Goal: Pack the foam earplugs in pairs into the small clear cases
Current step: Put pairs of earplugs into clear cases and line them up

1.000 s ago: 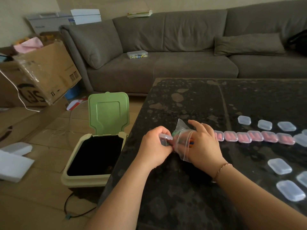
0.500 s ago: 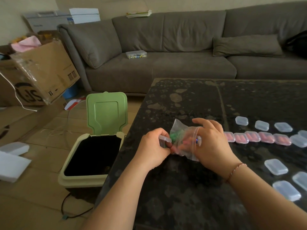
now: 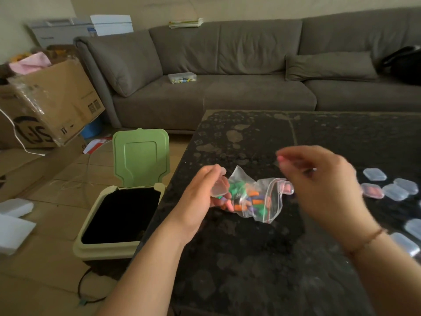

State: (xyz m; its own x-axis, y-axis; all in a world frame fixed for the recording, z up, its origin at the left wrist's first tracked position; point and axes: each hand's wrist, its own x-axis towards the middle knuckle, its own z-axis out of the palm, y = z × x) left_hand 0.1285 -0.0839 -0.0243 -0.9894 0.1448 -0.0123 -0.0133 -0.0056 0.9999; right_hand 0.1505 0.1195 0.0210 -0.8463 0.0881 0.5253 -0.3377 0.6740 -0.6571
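A clear zip bag [image 3: 252, 198] of green, orange and purple foam earplugs lies open on the dark stone table [image 3: 239, 265], mouth toward the right. My left hand [image 3: 205, 195] grips its closed end together with a small clear case [image 3: 219, 188]. Blurred by motion, my right hand [image 3: 323, 185] hovers above and right of the bag mouth; its curled fingertips seem to pinch a pink earplug [image 3: 281, 158]. Cases filled with pink earplugs [image 3: 373, 191] and empty clear cases [image 3: 375, 174] lie in rows at the right.
An open bin with a raised green lid [image 3: 141, 156] stands on the floor against the table's left edge. Behind the table runs a grey sofa [image 3: 227, 65]. Cardboard boxes [image 3: 57, 99] are at the left. More empty cases [image 3: 407, 244] sit near the right edge.
My right hand has come out of the bag and risen up to the right. The bag now hangs open from my left hand, which still holds the case.
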